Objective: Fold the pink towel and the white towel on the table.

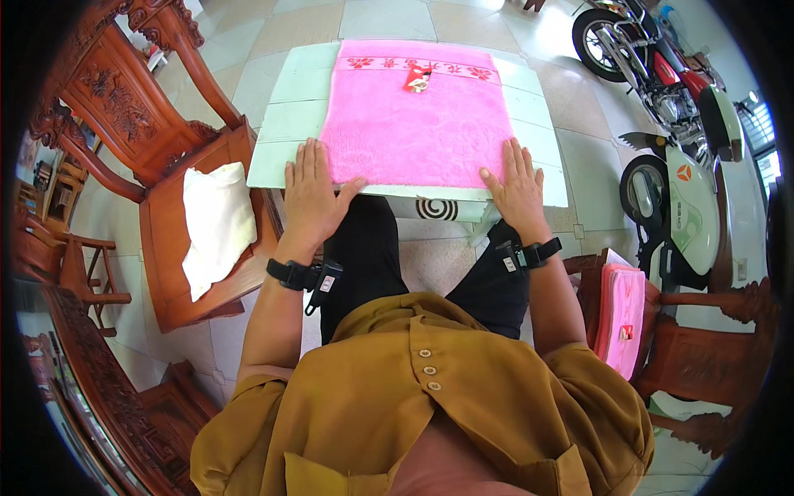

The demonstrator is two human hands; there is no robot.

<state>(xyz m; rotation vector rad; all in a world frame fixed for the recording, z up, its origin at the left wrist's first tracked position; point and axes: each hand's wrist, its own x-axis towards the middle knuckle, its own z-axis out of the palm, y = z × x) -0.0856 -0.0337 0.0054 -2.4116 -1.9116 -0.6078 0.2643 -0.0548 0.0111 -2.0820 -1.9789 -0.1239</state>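
Note:
A pink terry towel (415, 136) lies spread flat on a pale green wooden tabletop (291, 111). Its far band carries red flowers and writing, and a small red tag (418, 79) sits just below that band. My left hand (317, 186) rests palm down at the towel's near left corner, thumb by the near edge, fingers partly on the tabletop. At the near right corner, my right hand (517, 183) lies palm down in the same way, fingertips along the towel's side. Neither hand grips anything, and both have the thumb spread from the fingers.
To the left, a carved wooden chair (186, 229) holds a crumpled white cloth (218, 217). A stack of folded pink towels (622, 316) lies on another wooden chair (695, 359) at the right. Beyond stand a motorcycle (664, 80) and a pale scooter (688, 204).

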